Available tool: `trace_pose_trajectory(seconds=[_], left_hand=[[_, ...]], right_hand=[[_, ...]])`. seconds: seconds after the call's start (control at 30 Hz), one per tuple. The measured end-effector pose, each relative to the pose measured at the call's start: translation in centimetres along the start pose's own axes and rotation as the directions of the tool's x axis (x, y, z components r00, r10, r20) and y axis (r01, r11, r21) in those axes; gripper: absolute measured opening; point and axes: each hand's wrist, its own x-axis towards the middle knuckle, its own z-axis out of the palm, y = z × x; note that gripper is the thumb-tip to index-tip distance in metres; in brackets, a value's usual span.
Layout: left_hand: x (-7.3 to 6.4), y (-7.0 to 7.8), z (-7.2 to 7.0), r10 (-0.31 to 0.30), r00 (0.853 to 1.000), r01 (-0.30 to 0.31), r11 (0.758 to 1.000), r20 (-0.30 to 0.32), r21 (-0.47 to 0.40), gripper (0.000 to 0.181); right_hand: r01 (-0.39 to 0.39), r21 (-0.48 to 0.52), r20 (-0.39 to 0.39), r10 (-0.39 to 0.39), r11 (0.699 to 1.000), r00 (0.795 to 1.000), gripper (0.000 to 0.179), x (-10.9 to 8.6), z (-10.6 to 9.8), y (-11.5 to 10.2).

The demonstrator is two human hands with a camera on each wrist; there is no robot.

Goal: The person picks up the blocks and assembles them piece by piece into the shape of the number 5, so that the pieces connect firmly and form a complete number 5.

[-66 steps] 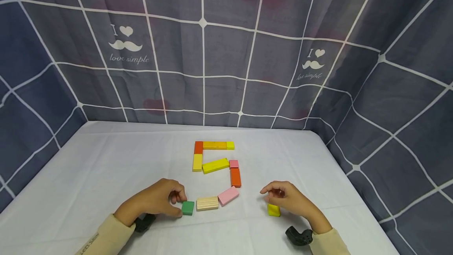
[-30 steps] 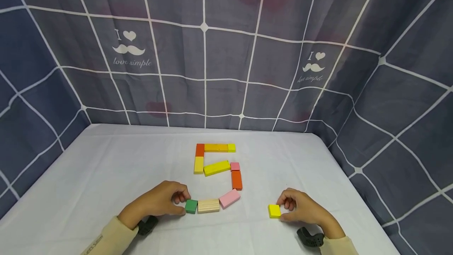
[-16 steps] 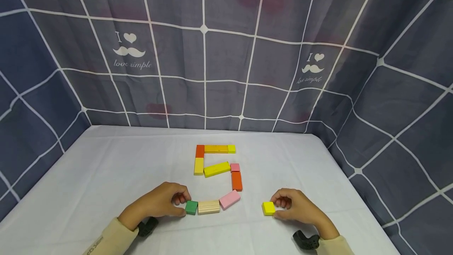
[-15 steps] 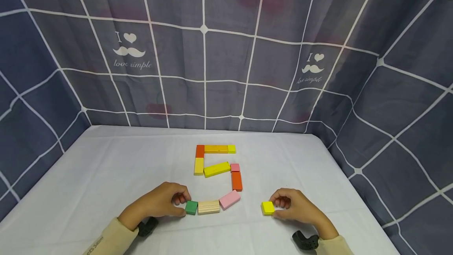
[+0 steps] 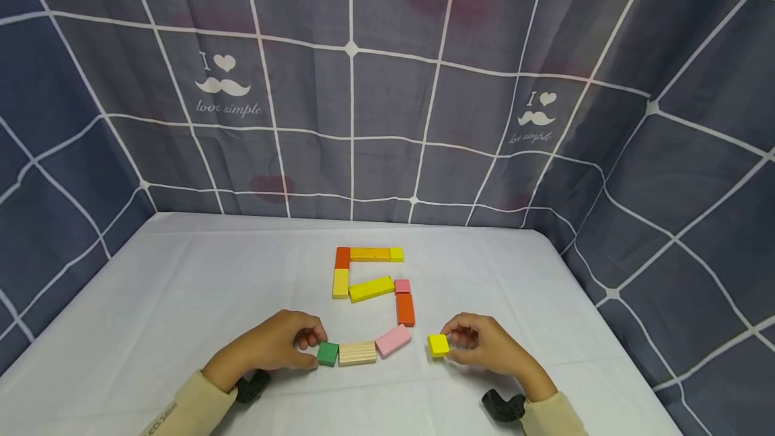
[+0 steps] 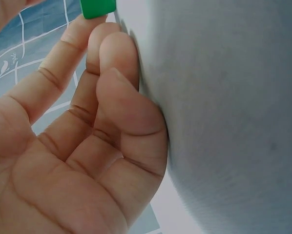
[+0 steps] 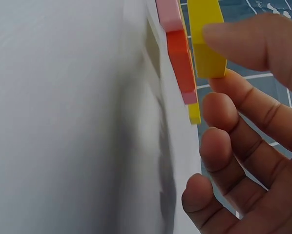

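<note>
My left hand [image 5: 280, 342] pinches a green block [image 5: 328, 354] between thumb and index finger, its other fingers curled against the white cloth. That block's right side meets a striped natural-wood block [image 5: 357, 353]. My right hand [image 5: 484, 347] holds a yellow square block [image 5: 438, 346] by thumb and index finger, a short way right of a slanted pink block [image 5: 393, 341]. In the right wrist view the yellow block [image 7: 208, 39] hangs off the cloth, with the remaining fingers loosely bent below it. The left wrist view catches only a corner of the green block [image 6: 98, 7].
Farther back, the row continues with an orange-red block [image 5: 405, 310], a small pink block [image 5: 402, 286] and a long yellow block [image 5: 371, 288]. Beyond it are a yellow block [image 5: 341, 284], a red-orange block [image 5: 342, 258] and an orange-yellow block [image 5: 370, 255]. A checked curtain surrounds the white tablecloth [image 5: 230, 254].
My right hand has taken hold of the yellow square block, lifted it and carried it left toward the pink block. My left hand has shifted the green block right, up against the wooden one.
</note>
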Motion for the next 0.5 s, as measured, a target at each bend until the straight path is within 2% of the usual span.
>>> trace_pose_trajectory(seconds=[0.5], left_hand=[[0.0,0.1,-0.1,0.003,1.000,-0.003,1.000,-0.002,0.011,0.026]], right_hand=[[-0.030,0.003,-0.021,0.030,1.000,0.999,0.026,2.9,0.9,-1.5]])
